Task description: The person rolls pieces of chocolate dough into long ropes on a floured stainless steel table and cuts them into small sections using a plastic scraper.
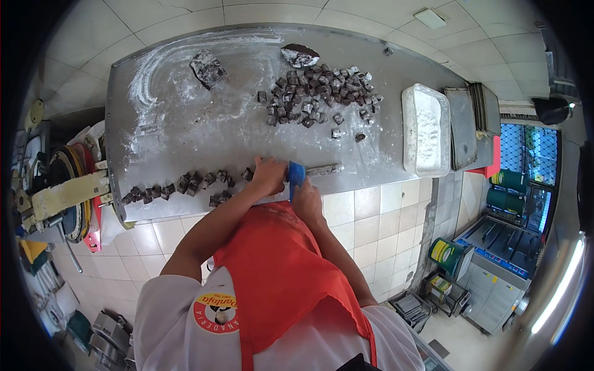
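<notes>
My right hand (307, 201) is closed around a blue dough scraper (297, 174), which stands on edge at the front of the metal table. A thin dark dough strip (325, 169), dusted with flour, runs to the right from behind the scraper. Just left of the blade, my left hand (268, 177) has its fingers bent down at the table; whatever lies under them is hidden. Small cut dark dough pieces (196, 179) are strewn in a loose row left of that hand, along the near edge.
A large pile of dark dough cubes (322, 89) covers the far middle of the floured metal table (247, 139). Behind it sits a rounded dough lump (300, 55), with a dough slab (208, 68) farther left. A white tub of flour (427, 131) and stacked metal trays (461, 127) stand at right.
</notes>
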`<state>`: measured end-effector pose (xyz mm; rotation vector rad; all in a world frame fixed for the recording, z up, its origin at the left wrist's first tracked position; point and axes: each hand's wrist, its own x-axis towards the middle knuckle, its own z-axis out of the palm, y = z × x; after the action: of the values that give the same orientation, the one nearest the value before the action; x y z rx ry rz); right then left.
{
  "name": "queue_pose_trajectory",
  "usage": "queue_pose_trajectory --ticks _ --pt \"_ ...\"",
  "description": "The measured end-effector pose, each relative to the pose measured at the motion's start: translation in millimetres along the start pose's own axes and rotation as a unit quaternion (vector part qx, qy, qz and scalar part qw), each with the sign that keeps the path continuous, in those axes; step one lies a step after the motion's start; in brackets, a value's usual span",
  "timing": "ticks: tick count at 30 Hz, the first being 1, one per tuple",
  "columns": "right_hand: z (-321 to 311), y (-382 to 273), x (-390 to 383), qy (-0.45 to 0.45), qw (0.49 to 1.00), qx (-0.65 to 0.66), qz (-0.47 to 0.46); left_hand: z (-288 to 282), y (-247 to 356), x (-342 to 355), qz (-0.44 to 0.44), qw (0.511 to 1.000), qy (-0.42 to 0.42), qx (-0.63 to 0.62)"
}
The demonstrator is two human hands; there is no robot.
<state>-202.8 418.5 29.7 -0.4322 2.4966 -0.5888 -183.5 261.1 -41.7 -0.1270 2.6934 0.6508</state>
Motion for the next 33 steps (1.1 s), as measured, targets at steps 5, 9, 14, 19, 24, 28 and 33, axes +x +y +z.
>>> queue_pose_trajectory --ticks 5,9,14,19,24,28,33 --pt "1.7 24.4 0.7 0.02 0.999 -0.045 0.016 -22.2 28.6 -1.6 -0.006 0.998 0.014 -0.056" --pt "11.7 34.5 9.1 0.008 1.0 -0.02 -0.004 13.1 20.3 14.6 -0.008 0.997 0.07 -0.033" --pt "-24.5 28.3 4.5 0.025 0.998 0.041 -0.039 -12.8 31.9 17.0 -0.047 0.997 0.027 -0.053" --pt "-18.6 44.0 5.1 0.027 0.999 -0.016 -0.007 -15.4 46.4 18.5 -0.022 0.999 0.016 -0.032" --pt "-7.2 62.8 9.9 0.019 0.999 -0.005 -0.03 17.0 40.4 26.2 0.01 0.994 0.104 -0.012" --pt "-45.0 46.3 0.1 0.021 1.0 0.023 0.002 -14.2 58.7 22.7 -0.013 0.999 -0.018 -0.042" --pt "-31.6 65.2 12.3 0.011 0.999 -0.03 0.008 2.0 68.6 34.4 -0.011 0.999 0.018 -0.037"
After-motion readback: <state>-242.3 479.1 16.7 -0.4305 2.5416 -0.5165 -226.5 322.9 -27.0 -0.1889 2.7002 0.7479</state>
